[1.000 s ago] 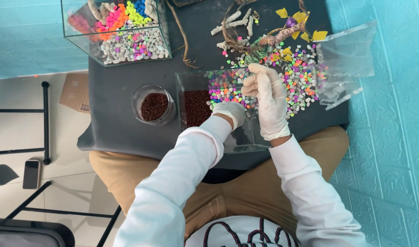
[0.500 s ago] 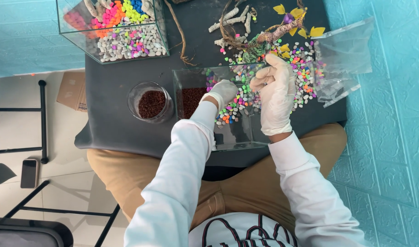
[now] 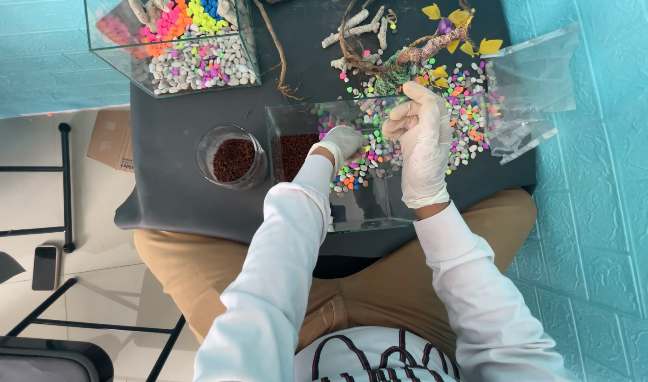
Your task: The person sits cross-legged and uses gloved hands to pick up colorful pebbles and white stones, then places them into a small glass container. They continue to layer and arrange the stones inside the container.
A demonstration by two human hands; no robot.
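Both my hands wear white gloves and reach into a small clear glass tank [image 3: 366, 212] on a dark table [image 3: 175, 191]. My left hand [image 3: 342, 141] rests with fingers curled on the coloured pebbles [image 3: 370, 159] inside the tank. My right hand [image 3: 423, 141] hovers over the tank's far right side, its fingertips bunched near the rim; whether it holds pebbles is hidden. Red-brown gravel [image 3: 292, 152] fills the tank's left end. More coloured pebbles [image 3: 469, 106] lie loose on the table beyond the tank.
A round glass jar of red-brown gravel [image 3: 232, 159] stands left of the tank. A larger glass tank [image 3: 175, 53] with white and neon pebbles sits far left. Driftwood with yellow leaves [image 3: 423, 42] and a clear plastic bag [image 3: 532, 85] lie far right. A phone [image 3: 46, 265] is on the floor.
My left hand has moved forward from the tank's near side onto the pebbles in its middle. My right hand has shifted slightly toward the far rim.
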